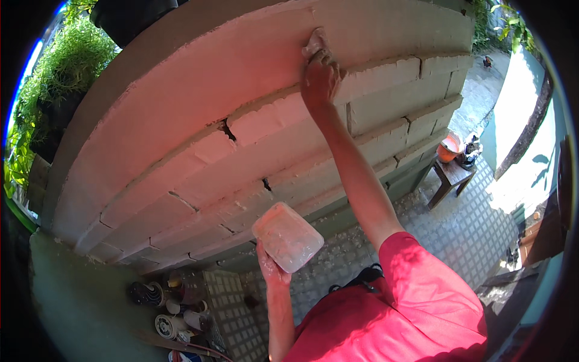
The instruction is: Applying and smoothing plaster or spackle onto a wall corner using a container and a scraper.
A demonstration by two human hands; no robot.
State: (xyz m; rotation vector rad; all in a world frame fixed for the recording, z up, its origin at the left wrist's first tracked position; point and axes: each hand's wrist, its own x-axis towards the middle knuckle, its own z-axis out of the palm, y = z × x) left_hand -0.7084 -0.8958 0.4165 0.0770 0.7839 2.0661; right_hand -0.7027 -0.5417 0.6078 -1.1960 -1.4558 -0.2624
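Note:
My left hand (274, 269) is closed around the lower edge of a shallow, whitish plastic tub (288, 238) with rounded corners. Pale smears cover the tub, and some mark my fingers. Stretched up ahead, my right hand (321, 81) grips a whitish, smeared piece (316, 42) against the upper band of the wall. It could be a cloth or a small spreader; I cannot tell which. The block wall (199, 105) is smooth along the top. Lower down, its courses show ragged mortar ridges and dark gaps.
Right of the wall, an orange bucket (449, 148) stands on a small wooden table (452, 175). Cans and tubs (170, 326) crowd the lower left corner. Green plants (69, 66) and a dark pot (132, 18) lie beyond the wall's top. The floor (476, 211) is patterned tile.

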